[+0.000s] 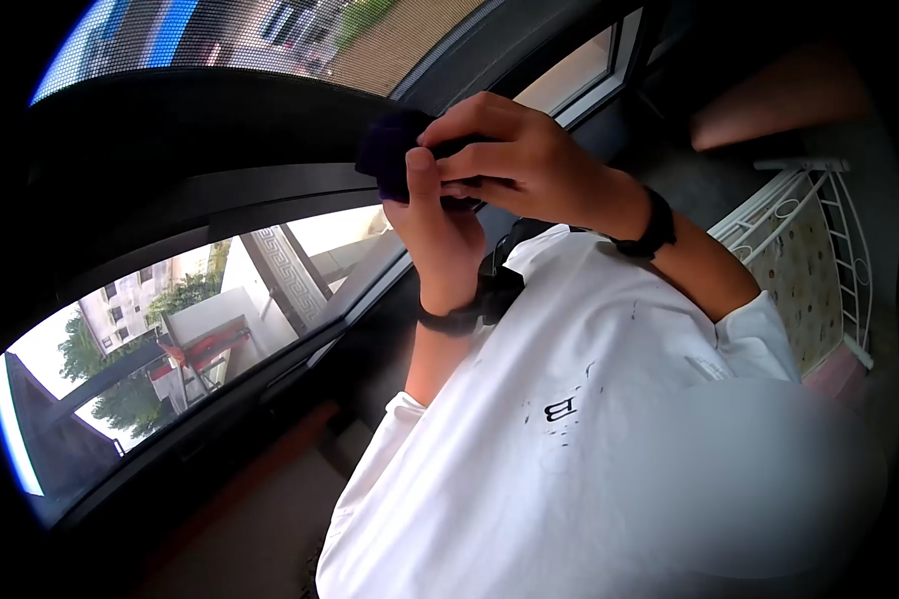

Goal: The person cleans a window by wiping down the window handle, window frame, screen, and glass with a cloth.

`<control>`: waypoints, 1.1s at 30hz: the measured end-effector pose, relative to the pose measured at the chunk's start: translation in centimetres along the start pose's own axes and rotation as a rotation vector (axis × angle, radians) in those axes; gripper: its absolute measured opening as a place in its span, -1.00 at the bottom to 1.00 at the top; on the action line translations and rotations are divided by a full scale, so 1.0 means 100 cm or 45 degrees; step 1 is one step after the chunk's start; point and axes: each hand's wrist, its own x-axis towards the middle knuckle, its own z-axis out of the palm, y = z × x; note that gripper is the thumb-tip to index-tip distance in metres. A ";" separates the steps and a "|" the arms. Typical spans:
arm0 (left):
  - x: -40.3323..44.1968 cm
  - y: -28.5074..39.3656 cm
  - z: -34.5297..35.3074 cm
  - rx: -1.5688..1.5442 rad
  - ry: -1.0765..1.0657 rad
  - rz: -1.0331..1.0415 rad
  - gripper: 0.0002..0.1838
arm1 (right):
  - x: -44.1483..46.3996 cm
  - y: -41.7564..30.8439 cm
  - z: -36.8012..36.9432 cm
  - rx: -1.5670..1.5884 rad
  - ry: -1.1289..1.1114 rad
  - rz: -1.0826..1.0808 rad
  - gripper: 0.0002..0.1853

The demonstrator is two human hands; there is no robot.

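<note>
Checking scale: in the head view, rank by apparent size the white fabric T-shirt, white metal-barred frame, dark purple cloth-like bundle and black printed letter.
1. T-shirt
2. Frame
3. Bundle, partly covered
4. Letter

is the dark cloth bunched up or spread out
Bunched up: the dark cloth forms a compact clump at the fingers of the left hand and right hand.

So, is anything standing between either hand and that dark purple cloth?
Nothing visible does. The left hand grips the dark purple cloth, its thumb across the near side, and the right hand has its fingers up against it from the right. The cloth's far side is hidden.
</note>
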 end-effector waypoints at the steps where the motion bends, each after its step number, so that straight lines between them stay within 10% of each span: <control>1: 0.001 0.000 -0.008 0.042 0.010 -0.043 -0.74 | 0.000 0.001 0.003 0.025 -0.027 -0.007 -0.77; 16: -0.002 0.007 -0.024 -0.119 0.175 -0.032 -0.89 | -0.020 0.011 -0.014 0.403 -0.089 0.502 -0.50; 19: -0.001 0.004 -0.018 0.033 0.153 0.013 -0.95 | -0.014 0.001 -0.021 0.537 -0.052 0.685 -0.56; 21: 0.000 -0.003 -0.015 0.797 0.024 0.542 -0.78 | -0.012 -0.003 -0.021 0.621 -0.021 0.791 -0.58; 33: -0.016 -0.017 0.000 0.984 -0.210 0.426 -0.80 | -0.010 -0.005 -0.033 0.820 -0.148 0.781 -0.52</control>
